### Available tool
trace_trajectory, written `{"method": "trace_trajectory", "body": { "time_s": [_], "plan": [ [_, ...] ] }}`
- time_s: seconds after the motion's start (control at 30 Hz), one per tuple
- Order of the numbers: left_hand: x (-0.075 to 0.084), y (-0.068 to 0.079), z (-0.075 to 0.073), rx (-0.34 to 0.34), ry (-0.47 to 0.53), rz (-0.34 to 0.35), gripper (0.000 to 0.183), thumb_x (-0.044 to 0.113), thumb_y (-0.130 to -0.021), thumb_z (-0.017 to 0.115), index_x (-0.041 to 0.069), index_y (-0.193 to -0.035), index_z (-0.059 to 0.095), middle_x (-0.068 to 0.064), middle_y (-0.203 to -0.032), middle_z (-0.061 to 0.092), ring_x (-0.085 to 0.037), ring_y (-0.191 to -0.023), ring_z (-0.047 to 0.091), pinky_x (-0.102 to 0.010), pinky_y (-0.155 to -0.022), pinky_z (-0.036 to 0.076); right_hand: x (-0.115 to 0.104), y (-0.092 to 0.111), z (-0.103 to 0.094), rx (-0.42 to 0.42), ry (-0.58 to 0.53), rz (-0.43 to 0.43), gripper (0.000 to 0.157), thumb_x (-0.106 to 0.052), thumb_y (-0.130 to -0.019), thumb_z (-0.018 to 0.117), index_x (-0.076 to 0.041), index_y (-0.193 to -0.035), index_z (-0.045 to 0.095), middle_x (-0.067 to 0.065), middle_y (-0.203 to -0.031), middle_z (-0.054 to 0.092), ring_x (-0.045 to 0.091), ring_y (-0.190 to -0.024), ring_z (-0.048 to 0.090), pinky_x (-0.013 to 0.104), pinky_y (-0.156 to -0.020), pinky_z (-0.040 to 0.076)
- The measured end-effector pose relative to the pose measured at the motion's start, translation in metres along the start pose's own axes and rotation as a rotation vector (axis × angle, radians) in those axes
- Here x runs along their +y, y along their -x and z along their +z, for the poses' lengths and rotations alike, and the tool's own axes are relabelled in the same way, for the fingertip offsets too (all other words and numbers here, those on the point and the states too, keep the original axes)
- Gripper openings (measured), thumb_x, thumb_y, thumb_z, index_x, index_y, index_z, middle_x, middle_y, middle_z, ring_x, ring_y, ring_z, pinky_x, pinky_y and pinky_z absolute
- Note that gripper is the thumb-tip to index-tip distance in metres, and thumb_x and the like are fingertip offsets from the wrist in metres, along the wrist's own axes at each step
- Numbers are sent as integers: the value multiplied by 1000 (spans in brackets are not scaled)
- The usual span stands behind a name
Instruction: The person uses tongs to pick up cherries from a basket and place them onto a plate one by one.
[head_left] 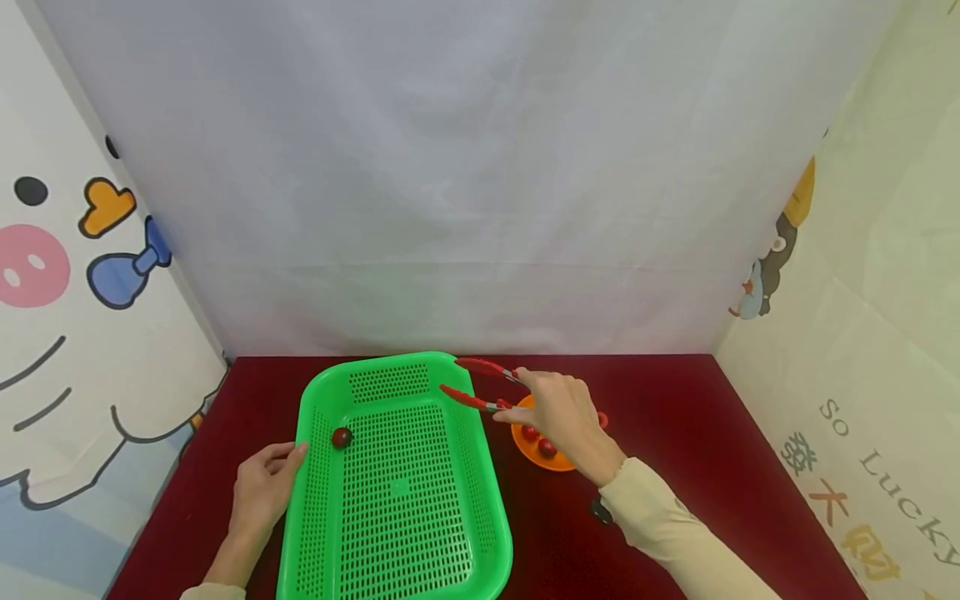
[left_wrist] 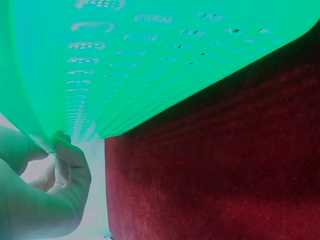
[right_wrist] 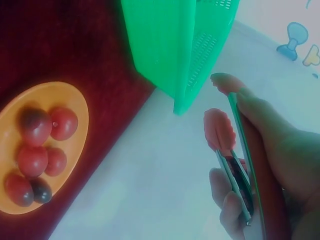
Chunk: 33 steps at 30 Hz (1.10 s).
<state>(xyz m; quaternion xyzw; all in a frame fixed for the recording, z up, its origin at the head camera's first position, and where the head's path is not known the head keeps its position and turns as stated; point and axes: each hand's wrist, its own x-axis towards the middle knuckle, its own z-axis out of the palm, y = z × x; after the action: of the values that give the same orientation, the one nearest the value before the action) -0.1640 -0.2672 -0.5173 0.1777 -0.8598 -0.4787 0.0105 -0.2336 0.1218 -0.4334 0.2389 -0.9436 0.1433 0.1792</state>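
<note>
My left hand (head_left: 262,487) pinches the left rim of a green perforated plastic basket (head_left: 495,508), thumb and fingertips meeting on its edge in the left wrist view. My right hand (head_left: 558,412) grips a pair of tongs (head_left: 463,397) with red scalloped tips, above the basket's right rim. The tips stand apart with nothing between them. One small dark red tomato (head_left: 342,437) lies inside the basket at its left side. Under the right hand sits an orange plate (right_wrist: 75,95) with several small tomatoes (right_wrist: 33,161), some of them darkish; the hand partly hides it in the head view.
A dark red cloth (head_left: 645,517) covers the table. Behind it hangs a pale curtain (head_left: 480,208), with printed panels on the left (head_left: 60,333) and right (head_left: 847,333). A small black object (head_left: 601,510) lies beside the right sleeve.
</note>
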Motion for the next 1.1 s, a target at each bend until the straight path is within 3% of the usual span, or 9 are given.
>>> {"method": "trace_trajectory", "body": {
  "time_s": [0.23,0.47,0.63,0.83,1.1],
  "plan": [
    [2,-1,-1,4,-5,2,56,42,-106,56,-5,-136,59,-29,-116,68,-37,-101,65,-37,-73,50,-8,-6,7,10,14,-46,52,-50,-69,93,-10,-93,69,-11,-54,29,6,-48,16,22,-45,13],
    [5,1,-2,0,-6,2,54,40,-106,57,-5,-135,60,-27,-115,69,-36,-99,65,-37,-72,50,-18,-11,12,82,-3,-127,52,-44,-66,96,-11,-80,60,-14,-61,14,6,-51,12,22,-47,10],
    [6,2,-2,3,-15,0,55,41,-106,57,-5,-135,60,-28,-116,69,-38,-101,65,-41,-74,51,-27,-13,15,92,21,-159,50,-45,-65,96,-11,-82,64,-15,-61,13,5,-53,11,21,-48,9],
    [5,2,-1,9,-10,-3,53,39,-106,57,-6,-135,60,-26,-112,70,-34,-94,66,-36,-70,50,-32,-18,27,43,100,-168,52,-56,-68,90,-13,-86,67,-11,-56,23,5,-49,14,20,-46,10],
    [4,1,-2,7,-14,-4,55,40,-106,57,-6,-135,59,-28,-114,69,-39,-101,65,-39,-72,51,-42,-25,36,2,117,-170,53,-61,-69,88,-15,-88,71,-10,-54,26,4,-47,15,20,-44,11]
  ]
}}
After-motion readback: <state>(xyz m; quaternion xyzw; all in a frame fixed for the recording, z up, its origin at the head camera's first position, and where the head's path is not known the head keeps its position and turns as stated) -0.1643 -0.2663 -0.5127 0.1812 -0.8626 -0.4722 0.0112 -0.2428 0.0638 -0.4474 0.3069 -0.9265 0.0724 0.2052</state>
